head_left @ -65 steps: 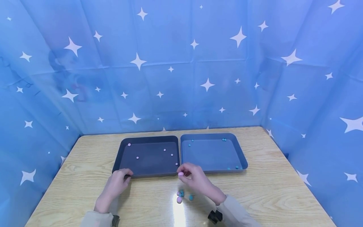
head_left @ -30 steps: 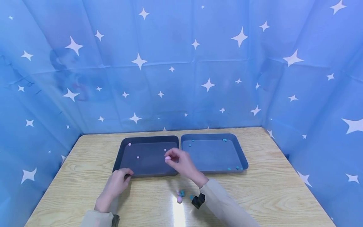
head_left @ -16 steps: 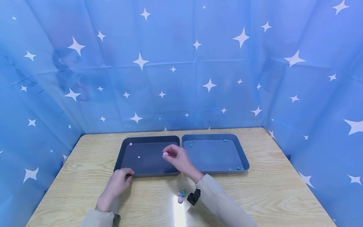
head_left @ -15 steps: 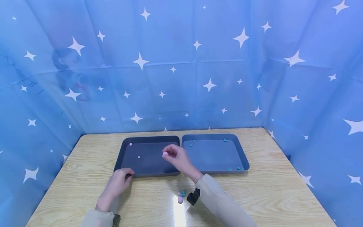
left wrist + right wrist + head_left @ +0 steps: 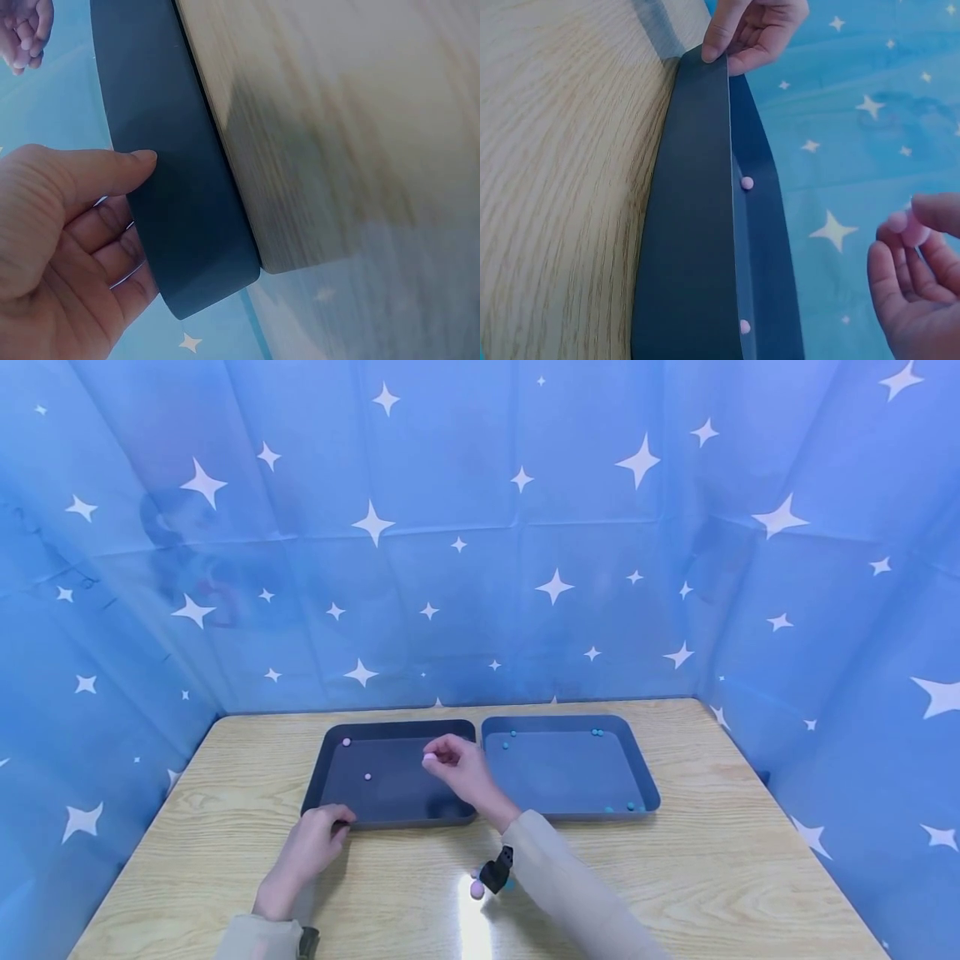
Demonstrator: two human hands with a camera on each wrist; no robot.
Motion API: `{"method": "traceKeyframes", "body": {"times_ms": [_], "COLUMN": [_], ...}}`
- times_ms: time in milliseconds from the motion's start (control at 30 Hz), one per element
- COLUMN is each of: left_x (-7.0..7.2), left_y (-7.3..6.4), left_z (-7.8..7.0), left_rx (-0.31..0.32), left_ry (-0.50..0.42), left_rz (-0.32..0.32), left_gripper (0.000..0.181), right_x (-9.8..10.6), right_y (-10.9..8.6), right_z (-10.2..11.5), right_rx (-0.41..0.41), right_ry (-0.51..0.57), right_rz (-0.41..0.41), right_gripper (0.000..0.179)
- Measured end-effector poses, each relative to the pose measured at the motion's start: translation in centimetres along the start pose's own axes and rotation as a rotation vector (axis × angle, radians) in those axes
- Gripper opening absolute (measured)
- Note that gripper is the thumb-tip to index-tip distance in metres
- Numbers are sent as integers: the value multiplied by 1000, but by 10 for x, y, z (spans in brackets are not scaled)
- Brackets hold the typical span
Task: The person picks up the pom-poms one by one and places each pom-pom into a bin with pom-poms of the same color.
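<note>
My left hand [image 5: 311, 843] holds the near left part of the dark tray's rim. In the left wrist view, its thumb presses the outside of the dark tray [image 5: 176, 187] wall, fingers behind it. Over the right half of that tray, my right hand [image 5: 461, 770] pinches a pink ball [image 5: 430, 758]. From the right wrist view, a smaller pink ball [image 5: 897, 221] and a larger pink ball [image 5: 916, 234] show together at the fingertips. Pink balls [image 5: 367, 777] lie in the dark tray; others may be hidden behind the right hand.
A blue-grey tray [image 5: 570, 816] with several teal balls [image 5: 597, 732] stands right beside the dark one. On the wooden table [image 5: 712, 860] in front lie a pink ball [image 5: 477, 889] and teal ones, partly hidden by the black wrist camera [image 5: 495, 870]. A starry blue curtain [image 5: 480, 568] surrounds the table.
My right hand has moved forward and left, from the dark tray's near right corner to above its inside, still pinching pink. The left hand stays at the rim.
</note>
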State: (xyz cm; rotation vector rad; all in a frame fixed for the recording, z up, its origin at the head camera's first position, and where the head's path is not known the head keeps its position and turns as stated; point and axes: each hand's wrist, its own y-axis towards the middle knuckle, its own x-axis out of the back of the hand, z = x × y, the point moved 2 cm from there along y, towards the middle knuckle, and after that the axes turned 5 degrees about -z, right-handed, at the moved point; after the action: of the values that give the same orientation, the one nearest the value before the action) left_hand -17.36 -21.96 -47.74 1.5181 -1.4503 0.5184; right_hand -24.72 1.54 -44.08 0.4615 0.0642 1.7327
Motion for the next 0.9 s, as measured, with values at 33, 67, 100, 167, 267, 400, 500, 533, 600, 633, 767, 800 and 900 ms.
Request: {"method": "traceKeyframes", "body": {"times_ms": [33,67,100,167,267,400,500,533,600,633,767,800,900], "left_x": [0,-1,-1,-1,-2,-2,-2,-2,-2,-1,-1,0,0], "left_y": [0,0,0,0,0,0,-1,-1,-1,-1,-1,0,0], "left_z": [0,0,1,1,1,2,2,2,2,2,1,1,1], "left_rx": [-2,-4,-5,-8,-8,-5,-4,-4,-4,-4,-3,-6,-14], "left_ry": [1,0,0,1,4,9,10,10,10,8,1,-1,-3], "left_rz": [0,1,2,2,0,-3,-2,-1,0,-1,-8,-10,-17], "left_gripper": [18,17,17,17,17,17,17,17,17,18,18,18,17], "right_x": [-1,-2,-4,-6,-9,-10,-13,-14,-17,-18,-22,-22,-24], "right_y": [1,1,2,3,3,3,4,6,8,10,15,16,20], "right_z": [-1,-2,-2,-2,1,14,14,10,3,0,-7,-7,-7], "right_rx": [-6,-17,-26,-41,-55,-58,-65,-72,-88,-98,-143,-150,-164], "right_ry": [5,15,22,27,23,10,10,11,16,25,50,59,70], "right_rz": [0,2,2,-1,-8,-18,-23,-22,-22,-21,-21,-22,-27], "right_gripper": [14,15,16,17,15,12,13,14,15,16,15,15,13]}}
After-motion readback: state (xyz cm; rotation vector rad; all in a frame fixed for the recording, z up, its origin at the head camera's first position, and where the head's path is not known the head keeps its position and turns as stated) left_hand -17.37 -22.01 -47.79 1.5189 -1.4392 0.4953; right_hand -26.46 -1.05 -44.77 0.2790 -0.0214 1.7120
